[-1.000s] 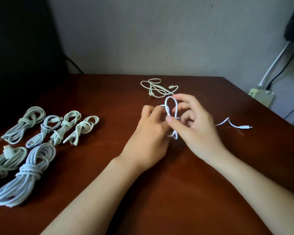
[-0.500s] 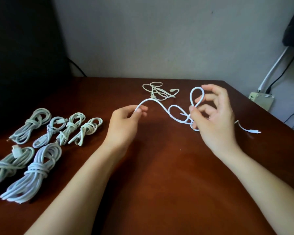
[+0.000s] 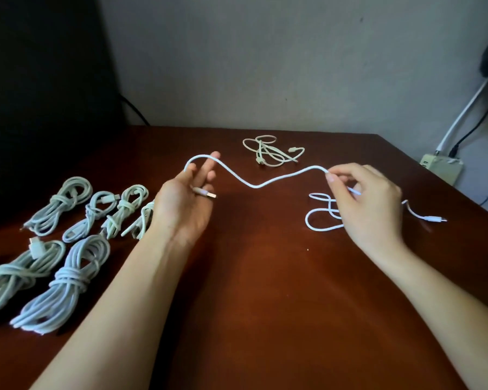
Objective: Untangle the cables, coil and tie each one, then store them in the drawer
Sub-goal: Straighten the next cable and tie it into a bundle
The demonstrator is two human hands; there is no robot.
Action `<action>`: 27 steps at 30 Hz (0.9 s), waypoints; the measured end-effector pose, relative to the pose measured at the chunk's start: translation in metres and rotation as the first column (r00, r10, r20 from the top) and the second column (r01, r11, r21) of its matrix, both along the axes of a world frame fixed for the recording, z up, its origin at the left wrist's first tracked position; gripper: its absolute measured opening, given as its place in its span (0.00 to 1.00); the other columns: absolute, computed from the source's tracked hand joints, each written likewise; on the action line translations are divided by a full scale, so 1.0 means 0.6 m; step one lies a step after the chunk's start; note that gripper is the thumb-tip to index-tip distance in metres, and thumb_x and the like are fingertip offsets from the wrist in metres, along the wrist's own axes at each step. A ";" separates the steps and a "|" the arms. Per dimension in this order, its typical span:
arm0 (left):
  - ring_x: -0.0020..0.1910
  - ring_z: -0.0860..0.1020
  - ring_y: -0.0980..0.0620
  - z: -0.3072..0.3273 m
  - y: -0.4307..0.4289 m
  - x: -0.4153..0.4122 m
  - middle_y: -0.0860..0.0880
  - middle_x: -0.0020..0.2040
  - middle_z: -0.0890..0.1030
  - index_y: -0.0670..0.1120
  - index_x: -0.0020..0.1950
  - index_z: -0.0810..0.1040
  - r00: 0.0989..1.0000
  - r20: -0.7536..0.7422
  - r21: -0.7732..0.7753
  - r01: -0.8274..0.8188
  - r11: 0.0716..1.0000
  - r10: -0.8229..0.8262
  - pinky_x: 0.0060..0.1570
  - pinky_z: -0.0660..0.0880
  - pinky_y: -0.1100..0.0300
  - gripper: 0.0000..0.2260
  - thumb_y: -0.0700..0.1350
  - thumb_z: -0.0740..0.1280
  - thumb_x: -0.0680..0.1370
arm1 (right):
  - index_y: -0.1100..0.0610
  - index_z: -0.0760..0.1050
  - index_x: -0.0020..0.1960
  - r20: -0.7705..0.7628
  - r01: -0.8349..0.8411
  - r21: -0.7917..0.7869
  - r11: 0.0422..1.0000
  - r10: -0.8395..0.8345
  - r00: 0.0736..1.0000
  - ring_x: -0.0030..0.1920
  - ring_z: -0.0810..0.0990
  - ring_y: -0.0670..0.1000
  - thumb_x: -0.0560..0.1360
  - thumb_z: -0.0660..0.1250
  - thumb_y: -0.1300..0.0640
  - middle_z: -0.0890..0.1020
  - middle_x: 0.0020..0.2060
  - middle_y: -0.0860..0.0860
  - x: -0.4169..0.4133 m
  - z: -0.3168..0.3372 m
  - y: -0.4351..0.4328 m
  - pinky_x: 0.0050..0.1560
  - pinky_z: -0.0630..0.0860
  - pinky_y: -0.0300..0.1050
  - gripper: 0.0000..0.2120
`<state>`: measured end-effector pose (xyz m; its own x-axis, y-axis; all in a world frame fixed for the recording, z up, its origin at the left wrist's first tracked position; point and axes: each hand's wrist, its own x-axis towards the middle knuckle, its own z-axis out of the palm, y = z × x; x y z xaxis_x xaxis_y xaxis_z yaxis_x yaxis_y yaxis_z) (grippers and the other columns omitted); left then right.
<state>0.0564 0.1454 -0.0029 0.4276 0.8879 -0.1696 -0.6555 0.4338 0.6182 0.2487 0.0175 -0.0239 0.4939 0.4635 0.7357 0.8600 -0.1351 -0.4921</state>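
White cable (image 3: 254,186), light and limp, sags between both hands above the bench (image 3: 265,277), its slack looped below. Left hand (image 3: 185,204) pins the USB plug (image 3: 207,195), with the cable draped over its fingers (image 3: 209,170); right hand (image 3: 369,204) pinches mid-length. Probably best held near the plug.

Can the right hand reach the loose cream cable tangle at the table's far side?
Probably: only bare brown table separates the right hand from the cream tangle. But it pinches the thin white cable; release first.
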 end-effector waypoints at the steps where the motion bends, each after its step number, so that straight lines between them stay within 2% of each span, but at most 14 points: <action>1: 0.37 0.72 0.53 0.001 -0.003 -0.002 0.41 0.50 0.83 0.46 0.45 0.71 0.999 0.017 0.008 0.051 0.999 -0.052 0.35 0.66 0.67 0.13 0.40 0.49 0.83 | 0.51 0.81 0.46 -0.031 0.017 -0.053 0.998 -0.018 0.999 0.39 0.79 0.49 0.77 0.66 0.55 0.77 0.35 0.44 0.000 -0.002 0.000 0.39 0.74 0.46 0.05; 3: 0.39 0.73 0.51 0.004 -0.010 -0.005 0.40 0.51 0.83 0.44 0.40 0.71 0.990 0.039 0.043 0.133 0.990 -0.135 0.39 0.66 0.65 0.15 0.41 0.50 0.83 | 0.50 0.81 0.48 -0.085 0.006 -0.128 0.992 -0.017 0.996 0.39 0.78 0.51 0.78 0.64 0.53 0.76 0.33 0.42 0.002 -0.006 0.000 0.38 0.73 0.48 0.07; 5: 0.42 0.76 0.50 0.007 -0.015 -0.004 0.39 0.55 0.82 0.43 0.40 0.74 0.979 0.057 0.072 0.191 0.979 -0.195 0.43 0.68 0.65 0.14 0.41 0.53 0.81 | 0.50 0.81 0.50 -0.095 -0.024 -0.165 0.986 0.009 0.995 0.34 0.75 0.47 0.79 0.62 0.54 0.74 0.30 0.41 0.002 -0.008 -0.002 0.33 0.69 0.44 0.08; 8: 0.56 0.80 0.45 0.010 -0.025 0.002 0.35 0.63 0.77 0.40 0.36 0.79 0.947 0.166 0.081 0.264 0.961 -0.275 0.59 0.72 0.60 0.11 0.39 0.60 0.75 | 0.51 0.80 0.51 -0.109 -0.057 -0.182 0.982 0.037 0.993 0.31 0.71 0.41 0.79 0.61 0.54 0.72 0.28 0.39 -0.001 -0.007 -0.003 0.32 0.66 0.39 0.09; 9: 0.58 0.79 0.45 0.011 -0.029 0.003 0.35 0.63 0.76 0.40 0.35 0.79 0.932 0.199 0.093 0.291 0.952 -0.304 0.61 0.72 0.59 0.10 0.39 0.61 0.74 | 0.51 0.80 0.52 -0.112 -0.065 -0.193 0.979 0.044 0.993 0.32 0.71 0.40 0.79 0.61 0.53 0.72 0.27 0.39 -0.004 -0.006 -0.004 0.32 0.67 0.38 0.09; 10: 0.59 0.80 0.45 0.012 -0.033 0.004 0.35 0.62 0.77 0.41 0.34 0.80 0.921 0.204 0.117 0.315 0.942 -0.333 0.58 0.74 0.60 0.10 0.40 0.62 0.73 | 0.50 0.79 0.52 -0.109 -0.078 -0.206 0.975 0.056 0.992 0.32 0.73 0.41 0.80 0.60 0.51 0.73 0.28 0.40 -0.007 -0.005 -0.005 0.32 0.68 0.39 0.10; 12: 0.59 0.79 0.46 0.014 -0.040 0.003 0.38 0.60 0.80 0.45 0.34 0.80 0.910 0.169 0.179 0.351 0.919 -0.380 0.52 0.73 0.63 0.11 0.43 0.62 0.73 | 0.48 0.78 0.55 -0.098 -0.112 -0.237 0.965 0.091 0.991 0.37 0.78 0.47 0.80 0.58 0.49 0.79 0.33 0.44 -0.013 -0.003 -0.005 0.36 0.74 0.46 0.11; 14: 0.63 0.77 0.46 0.014 -0.045 0.002 0.41 0.61 0.79 0.48 0.34 0.80 0.902 0.137 0.228 0.373 0.899 -0.409 0.57 0.70 0.62 0.12 0.46 0.61 0.75 | 0.45 0.75 0.59 -0.072 -0.146 -0.263 0.954 0.132 0.989 0.41 0.81 0.54 0.80 0.56 0.47 0.82 0.37 0.50 -0.017 -0.004 -0.007 0.41 0.77 0.52 0.13; 16: 0.65 0.75 0.46 0.015 -0.047 0.002 0.43 0.62 0.79 0.51 0.35 0.79 0.898 0.109 0.267 0.385 0.883 -0.425 0.58 0.67 0.61 0.11 0.48 0.60 0.75 | 0.43 0.73 0.62 -0.059 -0.183 -0.260 0.948 0.173 0.983 0.43 0.82 0.55 0.80 0.54 0.47 0.83 0.39 0.52 -0.018 -0.008 -0.007 0.44 0.78 0.54 0.14; 19: 0.53 0.79 0.51 0.011 -0.046 0.007 0.46 0.59 0.81 0.53 0.40 0.73 0.921 0.025 0.342 0.357 0.869 -0.389 0.50 0.71 0.63 0.06 0.50 0.59 0.75 | 0.40 0.69 0.66 -0.068 -0.220 -0.239 0.946 0.210 0.975 0.43 0.82 0.54 0.80 0.52 0.44 0.83 0.38 0.53 -0.021 -0.007 -0.008 0.45 0.78 0.54 0.16; 22: 0.43 0.76 0.55 0.006 -0.041 0.014 0.49 0.49 0.81 0.52 0.41 0.70 0.962 -0.052 0.390 0.267 0.881 -0.268 0.48 0.71 0.63 0.04 0.50 0.60 0.73 | 0.39 0.68 0.65 -0.018 -0.256 -0.230 0.939 0.258 0.966 0.37 0.81 0.51 0.79 0.51 0.44 0.82 0.33 0.52 -0.024 -0.007 -0.009 0.38 0.77 0.52 0.16; 24: 0.42 0.73 0.53 0.003 -0.037 0.017 0.49 0.43 0.76 0.50 0.41 0.69 0.973 -0.094 0.383 0.229 0.895 -0.209 0.49 0.67 0.59 0.04 0.49 0.60 0.74 | 0.42 0.71 0.65 0.021 -0.276 -0.229 0.933 0.289 0.957 0.30 0.76 0.45 0.81 0.54 0.47 0.76 0.27 0.46 -0.023 -0.010 -0.007 0.32 0.72 0.43 0.15; 25: 0.41 0.73 0.53 0.002 -0.036 0.019 0.48 0.41 0.75 0.49 0.41 0.69 0.975 -0.118 0.357 0.216 0.909 -0.186 0.48 0.66 0.59 0.05 0.48 0.59 0.76 | 0.44 0.72 0.65 0.046 -0.282 -0.229 0.932 0.299 0.953 0.29 0.74 0.44 0.81 0.56 0.49 0.72 0.25 0.45 -0.022 -0.012 -0.007 0.31 0.68 0.37 0.14; 27: 0.36 0.72 0.52 -0.001 -0.035 0.021 0.49 0.37 0.73 0.48 0.41 0.68 0.975 -0.149 0.288 0.200 0.936 -0.163 0.43 0.66 0.58 0.09 0.46 0.55 0.80 | 0.48 0.74 0.64 0.081 -0.290 -0.225 0.930 0.314 0.946 0.31 0.74 0.41 0.81 0.59 0.51 0.70 0.25 0.41 -0.025 -0.012 -0.007 0.33 0.67 0.33 0.14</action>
<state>0.0690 0.1245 -0.0034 0.5792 0.8145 0.0316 -0.4950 0.3206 0.8076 0.2334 0.0131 -0.0312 0.2255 0.7260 0.6496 0.9244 0.0511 -0.3780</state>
